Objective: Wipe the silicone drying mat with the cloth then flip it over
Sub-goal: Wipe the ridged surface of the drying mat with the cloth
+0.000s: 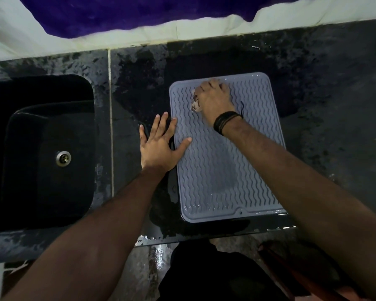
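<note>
Our grey wavy silicone drying mat (224, 161) lies flat on the wet black counter (326, 118). Our right hand (214, 101) squeezes the pale cloth (194, 104); our left hand (159, 146) presses flat, fingers spread. The mat looks floppy and slippery, so we should lift a corner.

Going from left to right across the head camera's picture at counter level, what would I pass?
Sink with its drain → pale seam in the countertop → left hand, flat on the mat's left edge → grey mat → bare dark countertop.
</note>
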### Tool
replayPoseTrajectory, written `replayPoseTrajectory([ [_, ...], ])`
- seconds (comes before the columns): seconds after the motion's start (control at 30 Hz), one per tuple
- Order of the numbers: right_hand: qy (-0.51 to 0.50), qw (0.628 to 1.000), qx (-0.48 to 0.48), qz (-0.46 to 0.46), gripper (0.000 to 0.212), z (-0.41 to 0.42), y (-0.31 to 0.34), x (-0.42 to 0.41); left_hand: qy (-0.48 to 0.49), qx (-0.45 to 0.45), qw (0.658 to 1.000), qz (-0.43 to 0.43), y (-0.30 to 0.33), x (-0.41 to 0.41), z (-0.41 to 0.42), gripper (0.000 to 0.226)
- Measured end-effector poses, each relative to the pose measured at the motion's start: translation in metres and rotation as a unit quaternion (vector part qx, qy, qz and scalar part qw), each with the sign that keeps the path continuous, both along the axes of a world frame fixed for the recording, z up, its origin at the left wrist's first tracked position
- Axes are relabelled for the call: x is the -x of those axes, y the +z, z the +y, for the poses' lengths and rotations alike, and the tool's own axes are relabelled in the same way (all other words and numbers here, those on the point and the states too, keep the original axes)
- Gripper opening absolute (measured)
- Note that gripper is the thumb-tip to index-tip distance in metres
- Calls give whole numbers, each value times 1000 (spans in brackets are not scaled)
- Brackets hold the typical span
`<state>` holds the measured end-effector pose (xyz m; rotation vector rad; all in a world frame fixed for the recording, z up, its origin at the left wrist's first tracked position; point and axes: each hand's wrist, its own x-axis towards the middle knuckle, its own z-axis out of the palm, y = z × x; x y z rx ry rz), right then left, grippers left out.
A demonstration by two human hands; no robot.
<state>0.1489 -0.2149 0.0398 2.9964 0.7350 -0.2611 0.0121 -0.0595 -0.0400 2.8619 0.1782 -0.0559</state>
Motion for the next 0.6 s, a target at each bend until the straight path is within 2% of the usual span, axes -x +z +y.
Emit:
replayPoseTrajectory([
  [0.17, 8, 999, -44, 8, 54, -26, -9, 66, 4, 2, 1000, -9, -3, 1, -1, 79],
  [0.33, 13, 998, -42, 47, 57, -48, -11, 124, 2, 7, 1000, -7, -1, 1, -1, 81],
  [0.53, -31, 993, -110, 17, 58, -30, -3, 84, -6, 13, 1000, 8, 2, 0, 1, 79],
  [0.6, -20, 995, -91, 22, 57, -17, -6, 79, -8, 8, 1000, 10, 3, 1, 1, 76],
])
